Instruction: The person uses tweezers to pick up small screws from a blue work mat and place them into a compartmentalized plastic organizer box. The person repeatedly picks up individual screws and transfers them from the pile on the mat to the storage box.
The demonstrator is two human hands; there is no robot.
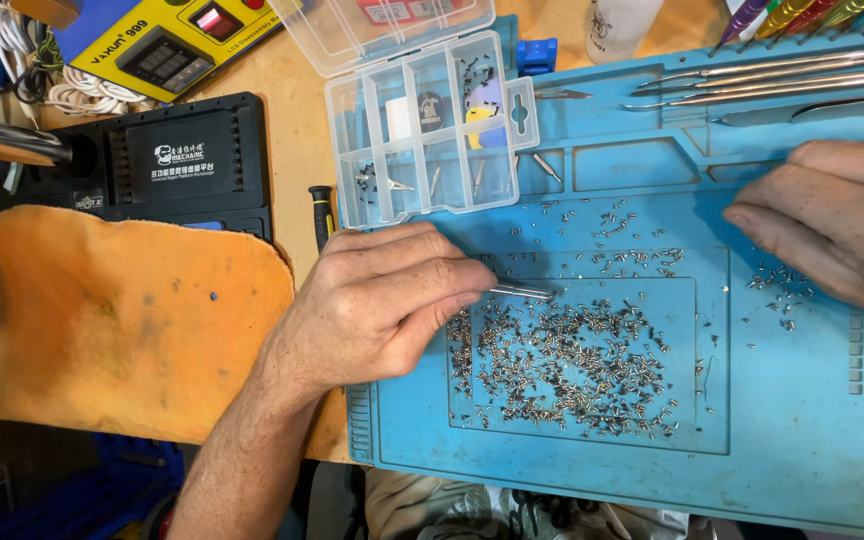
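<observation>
Pinching tweezers [524, 291] in left hand [377, 305] over heaped tiny screws [562, 365] on blue mat [802, 440], right hand [832, 225] resting empty alongside, few sorted into clear compartment box [422, 135], most remaining.

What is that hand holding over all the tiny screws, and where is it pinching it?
The left hand holds metal tweezers, pinched along the shaft between the fingers; only the tips stick out. The right hand holds nothing that shows.

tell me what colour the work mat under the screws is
Light blue mat, clearest in the head view.
</observation>
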